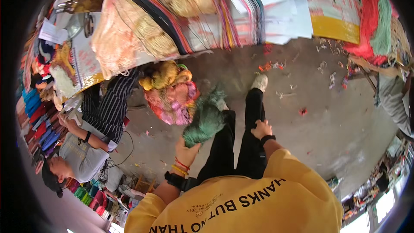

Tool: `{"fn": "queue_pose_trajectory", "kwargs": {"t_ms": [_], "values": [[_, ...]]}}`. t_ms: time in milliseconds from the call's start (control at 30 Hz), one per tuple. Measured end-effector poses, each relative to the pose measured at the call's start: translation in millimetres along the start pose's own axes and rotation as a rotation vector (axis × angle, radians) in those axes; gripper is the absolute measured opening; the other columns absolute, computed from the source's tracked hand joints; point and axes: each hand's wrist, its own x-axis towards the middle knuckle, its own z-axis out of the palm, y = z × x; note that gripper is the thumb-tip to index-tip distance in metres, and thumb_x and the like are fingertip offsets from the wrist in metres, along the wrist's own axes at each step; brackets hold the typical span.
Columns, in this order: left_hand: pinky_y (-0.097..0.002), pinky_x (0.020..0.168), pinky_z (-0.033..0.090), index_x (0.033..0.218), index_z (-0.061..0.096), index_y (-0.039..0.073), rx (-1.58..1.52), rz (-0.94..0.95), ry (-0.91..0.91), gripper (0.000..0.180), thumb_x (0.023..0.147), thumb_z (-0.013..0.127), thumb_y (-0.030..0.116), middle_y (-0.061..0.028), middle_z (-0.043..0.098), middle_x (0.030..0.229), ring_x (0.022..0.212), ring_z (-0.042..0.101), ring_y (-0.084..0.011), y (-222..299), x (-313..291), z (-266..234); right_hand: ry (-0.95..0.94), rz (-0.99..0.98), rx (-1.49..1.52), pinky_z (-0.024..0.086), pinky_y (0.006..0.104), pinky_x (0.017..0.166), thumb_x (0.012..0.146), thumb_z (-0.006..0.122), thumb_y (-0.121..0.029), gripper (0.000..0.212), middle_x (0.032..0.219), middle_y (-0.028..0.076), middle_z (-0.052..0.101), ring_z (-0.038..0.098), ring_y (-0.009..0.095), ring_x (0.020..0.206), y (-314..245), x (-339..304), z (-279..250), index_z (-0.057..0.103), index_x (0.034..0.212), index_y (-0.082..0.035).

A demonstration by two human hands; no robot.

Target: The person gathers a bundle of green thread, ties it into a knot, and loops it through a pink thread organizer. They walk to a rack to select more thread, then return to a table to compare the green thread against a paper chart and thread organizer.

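My left hand (186,152) is closed around one end of a dark green skein of yarn (204,123), which hangs loosely in front of my left leg. Just beyond it, a large bundle of skeins in pink, orange and gold (170,97) sits low beside the table; what bears it is hidden. My right hand (261,129) rests on my right thigh with its fingers curled in, and no object shows in it.
Ahead stands a table with cream and peach skeins (148,21), strands of coloured thread (233,13) and papers (289,17). Red yarn (368,13) hangs at the far right. A seated person (84,151) is on my left. Thread scraps (271,66) litter the floor (319,116).
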Motion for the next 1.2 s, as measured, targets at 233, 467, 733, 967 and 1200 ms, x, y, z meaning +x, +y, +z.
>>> {"fn": "queue_pose_trajectory", "kwargs": {"t_ms": [233,467,733,967,1200], "values": [[-0.0237,0.051,0.043,0.093,0.052,-0.001,-0.268,-0.117,-0.013,0.031,0.064,0.064,0.000,-0.0071,0.058,0.075,0.058,0.052,-0.0099,-12.9,-11.5,14.7,-0.136,-0.198,0.134,0.039,0.0432,0.087,0.057,0.067,-0.037,0.078,0.124,0.015,0.031,0.040,0.039,0.107,34.9,5.7,24.6,0.032,0.125,-0.024],[-0.0250,0.059,0.045,0.093,0.052,-0.001,-0.244,-0.247,-0.125,0.032,0.063,0.064,0.000,-0.0081,0.057,0.077,0.065,0.055,-0.0144,11.5,-21.2,19.0,0.047,0.027,0.031,0.042,0.0429,0.083,0.059,0.065,-0.030,0.051,0.115,0.013,0.040,0.043,0.038,0.103,-1.7,-8.6,9.7,0.051,0.108,-0.022],[-0.0294,0.068,0.045,0.091,0.054,-0.001,-0.219,-0.172,-0.072,0.032,0.061,0.064,0.001,-0.0102,0.057,0.085,0.075,0.056,-0.0182,7.8,-18.3,2.8,-0.035,-0.036,0.099,0.042,0.0466,0.081,0.052,0.070,-0.034,0.075,0.121,0.014,0.032,0.041,0.039,0.105,-7.9,-39.1,2.6,0.038,0.119,-0.024],[-0.0311,0.066,0.044,0.092,0.054,-0.001,-0.024,-0.107,-0.086,0.035,0.061,0.068,0.008,-0.0121,0.059,0.081,0.075,0.057,-0.0197,8.5,-20.4,-1.1,0.131,0.017,0.205,0.042,0.0388,0.084,0.056,0.064,-0.024,0.049,0.111,0.014,0.043,0.046,0.037,0.100,5.3,-26.8,-2.4,0.054,0.103,-0.017],[-0.0263,0.067,0.044,0.093,0.055,-0.001,-0.488,-0.236,0.005,0.028,0.066,0.063,0.005,-0.0059,0.059,0.082,0.071,0.054,-0.0133,22.7,-8.3,-16.1,0.188,-0.102,0.368,0.043,0.0350,0.079,0.064,0.055,-0.016,0.031,0.096,0.017,0.057,0.055,0.030,0.090,57.9,-54.5,11.1,0.059,0.093,-0.008]]}}
